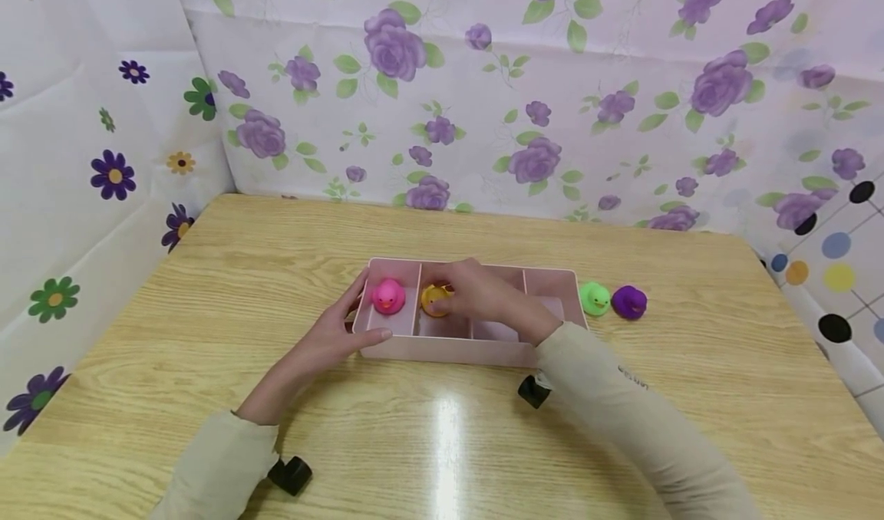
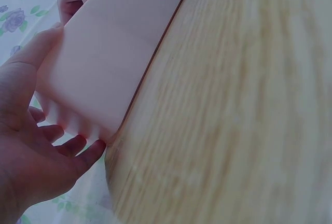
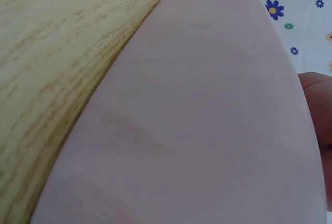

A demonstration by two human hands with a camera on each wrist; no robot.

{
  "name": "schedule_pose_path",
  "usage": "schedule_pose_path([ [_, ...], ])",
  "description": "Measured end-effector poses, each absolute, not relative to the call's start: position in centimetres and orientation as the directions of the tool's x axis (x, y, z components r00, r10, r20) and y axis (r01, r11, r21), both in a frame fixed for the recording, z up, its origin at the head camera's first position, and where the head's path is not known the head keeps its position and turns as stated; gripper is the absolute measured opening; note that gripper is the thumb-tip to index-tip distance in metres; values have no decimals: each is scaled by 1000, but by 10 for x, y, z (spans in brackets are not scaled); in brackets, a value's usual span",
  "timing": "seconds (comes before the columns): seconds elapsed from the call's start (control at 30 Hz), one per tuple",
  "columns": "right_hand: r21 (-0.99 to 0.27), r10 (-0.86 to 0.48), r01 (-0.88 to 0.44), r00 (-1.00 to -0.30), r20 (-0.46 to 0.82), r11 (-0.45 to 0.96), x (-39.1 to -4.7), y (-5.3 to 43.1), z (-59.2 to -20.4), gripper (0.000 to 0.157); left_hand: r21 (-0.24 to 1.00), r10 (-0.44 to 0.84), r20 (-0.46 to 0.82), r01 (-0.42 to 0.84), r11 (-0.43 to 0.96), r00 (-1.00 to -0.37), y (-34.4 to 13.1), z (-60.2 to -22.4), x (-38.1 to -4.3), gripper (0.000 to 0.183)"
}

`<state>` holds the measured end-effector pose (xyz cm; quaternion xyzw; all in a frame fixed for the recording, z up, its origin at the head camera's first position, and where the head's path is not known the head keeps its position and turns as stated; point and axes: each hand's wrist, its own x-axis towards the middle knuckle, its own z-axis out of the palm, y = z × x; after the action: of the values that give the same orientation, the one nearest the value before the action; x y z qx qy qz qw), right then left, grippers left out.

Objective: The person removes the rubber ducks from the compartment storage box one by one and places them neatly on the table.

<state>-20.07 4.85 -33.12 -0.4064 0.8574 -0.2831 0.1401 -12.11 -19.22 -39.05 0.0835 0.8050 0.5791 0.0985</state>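
Note:
A pink divided box [image 1: 442, 349] lies lengthwise on the table. My left hand [image 1: 334, 334] holds its left end, thumb at the front rim and fingers along the end wall, as the left wrist view shows. In the leftmost compartment sits a pink rubber duck [image 1: 389, 296]. My right hand [image 1: 479, 290] reaches down into the second compartment and pinches a yellow rubber duck [image 1: 433, 301], partly covered by the fingers. The box's front wall [image 3: 181, 105] fills most of the right wrist view.
Just beyond the box's right end stand a green rubber duck [image 1: 595, 299] and a purple rubber duck [image 1: 630, 303] side by side. Flowered sheets [image 1: 394, 144] hang behind the wooden table [image 1: 387, 436] and at both sides.

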Motion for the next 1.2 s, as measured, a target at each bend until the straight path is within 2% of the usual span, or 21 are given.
schedule_pose_path([
  [0.33,-558,-764,-635,-646,3,535,-203,44,-334,25,948,242,-68,13,318,-968,-191,-390,-121,99],
  [0.57,-498,-727,-623,-687,-20,603,-203,35,-337,18,950,249,-59,22,311,-967,-191,-391,-122,99],
  [0.87,-469,-701,-627,-712,21,623,-202,29,-342,11,951,245,-55,24,309,-968,-193,-390,-121,98],
  [1.2,-458,-704,-641,-709,45,616,-202,31,-345,8,951,242,-54,23,307,-969,-192,-392,-121,98],
])
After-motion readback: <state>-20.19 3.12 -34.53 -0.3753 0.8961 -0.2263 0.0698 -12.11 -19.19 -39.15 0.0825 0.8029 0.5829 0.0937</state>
